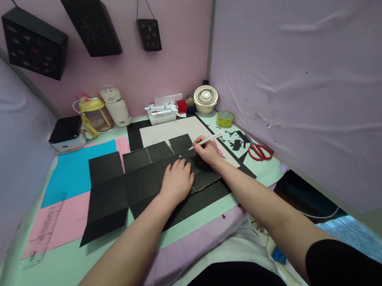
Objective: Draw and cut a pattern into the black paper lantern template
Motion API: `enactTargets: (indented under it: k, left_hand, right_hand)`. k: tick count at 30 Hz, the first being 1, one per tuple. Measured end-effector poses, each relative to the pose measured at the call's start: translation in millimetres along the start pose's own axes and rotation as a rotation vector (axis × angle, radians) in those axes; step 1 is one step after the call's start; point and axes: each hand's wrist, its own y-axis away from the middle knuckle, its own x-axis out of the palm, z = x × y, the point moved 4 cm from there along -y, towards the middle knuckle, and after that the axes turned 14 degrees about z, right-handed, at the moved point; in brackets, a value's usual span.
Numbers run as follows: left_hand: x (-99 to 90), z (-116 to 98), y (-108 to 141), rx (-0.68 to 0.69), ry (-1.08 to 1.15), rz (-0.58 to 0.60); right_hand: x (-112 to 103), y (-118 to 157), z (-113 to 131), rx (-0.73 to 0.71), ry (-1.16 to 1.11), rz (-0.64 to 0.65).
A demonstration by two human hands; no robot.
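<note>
A creased sheet of black card (139, 183), cut into flaps along its back edge, lies unfolded across the table. My left hand (178, 180) rests on it palm down, fingers stretched forward. Just to the right, my right hand (209, 153) grips a white pen (208, 139), its tip over the card. A small white mark (180, 157) shows on the black surface ahead of my left fingertips. Under the card lie a white board (174, 130) and more black paper (201, 202).
Red-handled scissors (260, 152), black paper scraps (238, 143) and yellow tape (224, 119) lie right. Blue paper (75, 172), pink paper (75, 216) and a clear ruler (46, 230) lie left. A pen box (162, 114), lidded bowl (206, 99) and bottles (118, 107) stand behind.
</note>
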Motion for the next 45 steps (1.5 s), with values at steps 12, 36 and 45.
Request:
enactTargets:
  k: [12, 36, 45]
  left_hand:
    - [2.5, 1.7, -1.7, 0.001, -0.006, -0.006]
    - [1.9, 3.7, -2.1, 0.057, 0.041, 0.026]
    - [1.2, 3.1, -1.9, 0.064, 0.051, 0.023]
  right_hand:
    - [2.3, -0.2, 4.7, 0.027, 0.010, 0.069]
    - [7.2, -0.5, 0.1, 0.067, 0.049, 0.150]
    - [10.7, -1.3, -3.7, 0.061, 0.048, 0.193]
